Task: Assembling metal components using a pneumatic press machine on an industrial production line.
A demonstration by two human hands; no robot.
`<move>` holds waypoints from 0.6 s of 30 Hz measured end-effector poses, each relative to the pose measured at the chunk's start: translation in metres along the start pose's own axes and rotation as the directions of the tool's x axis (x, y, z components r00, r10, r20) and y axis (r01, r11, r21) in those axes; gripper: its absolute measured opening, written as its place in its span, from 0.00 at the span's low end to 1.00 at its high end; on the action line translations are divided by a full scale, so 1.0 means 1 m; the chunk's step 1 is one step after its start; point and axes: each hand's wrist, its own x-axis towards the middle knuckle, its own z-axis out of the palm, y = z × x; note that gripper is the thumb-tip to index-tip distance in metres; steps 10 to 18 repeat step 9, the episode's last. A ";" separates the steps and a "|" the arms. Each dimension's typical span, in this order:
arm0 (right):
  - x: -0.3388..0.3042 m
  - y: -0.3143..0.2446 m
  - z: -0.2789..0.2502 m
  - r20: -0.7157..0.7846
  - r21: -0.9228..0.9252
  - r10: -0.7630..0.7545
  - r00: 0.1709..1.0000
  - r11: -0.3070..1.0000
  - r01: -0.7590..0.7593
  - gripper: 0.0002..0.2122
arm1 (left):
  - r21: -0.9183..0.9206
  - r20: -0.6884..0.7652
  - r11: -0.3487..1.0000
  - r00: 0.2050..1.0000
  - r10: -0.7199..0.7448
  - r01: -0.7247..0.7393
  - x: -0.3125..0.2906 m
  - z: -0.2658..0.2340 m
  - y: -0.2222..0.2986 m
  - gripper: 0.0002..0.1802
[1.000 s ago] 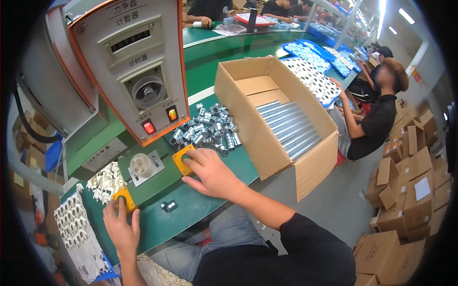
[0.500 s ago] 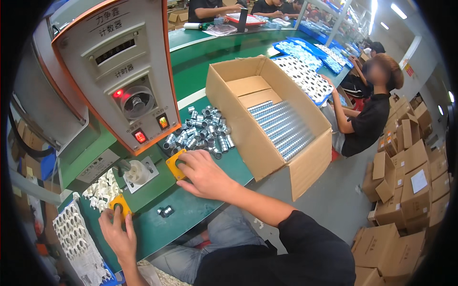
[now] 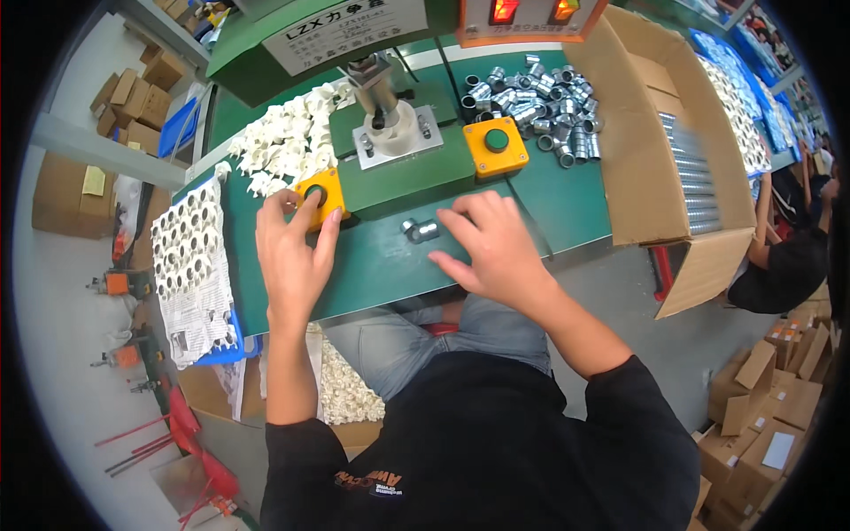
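My left hand [image 3: 294, 254] rests by the left yellow button box [image 3: 335, 205], fingers spread over its round button. With fingers apart, my right hand [image 3: 498, 241] hovers beside a pair of small shiny metal sleeves [image 3: 420, 231] on the green table. The right yellow box with a green button [image 3: 497, 140] stands free above that hand. Between the boxes, the green press [image 3: 379, 88] has its metal ram down at a white round holder [image 3: 392, 133]. Whether a part sits inside the holder is hidden.
Behind lie a heap of metal sleeves [image 3: 565, 108] and a pile of white plastic parts [image 3: 285, 140]. A cardboard box [image 3: 637, 181] with rows of sleeves stands right. At left is a tray of white parts [image 3: 190, 239]. A person [image 3: 784, 265] sits far right.
My right hand has left the right button box and moved down to the loose sleeves. The left hand stays at its button. My view has swung left and down.
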 end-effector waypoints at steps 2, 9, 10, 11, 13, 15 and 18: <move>0.001 -0.006 0.013 0.083 0.001 -0.004 0.997 1.000 0.004 0.23 | -0.031 -0.008 0.999 1.000 -0.006 0.006 0.001 -0.001 -0.005 0.19; 0.004 -0.007 0.033 0.162 0.007 -0.011 0.987 1.000 0.009 0.22 | -0.246 -0.031 0.967 0.997 -0.076 0.066 0.017 -0.012 0.002 0.19; 0.004 -0.007 0.033 0.162 0.007 -0.011 0.987 1.000 0.009 0.22 | -0.246 -0.031 0.967 0.997 -0.076 0.066 0.017 -0.012 0.002 0.19; 0.004 -0.007 0.033 0.162 0.007 -0.011 0.987 1.000 0.009 0.22 | -0.246 -0.031 0.967 0.997 -0.076 0.066 0.017 -0.012 0.002 0.19; 0.004 -0.007 0.033 0.162 0.007 -0.011 0.987 1.000 0.009 0.22 | -0.246 -0.031 0.967 0.997 -0.076 0.066 0.017 -0.012 0.002 0.19; 0.004 -0.007 0.033 0.162 0.007 -0.011 0.987 1.000 0.009 0.22 | -0.246 -0.031 0.967 0.997 -0.076 0.066 0.017 -0.012 0.002 0.19; 0.004 -0.007 0.033 0.162 0.007 -0.011 0.987 1.000 0.009 0.22 | -0.246 -0.031 0.967 0.997 -0.076 0.066 0.017 -0.012 0.002 0.19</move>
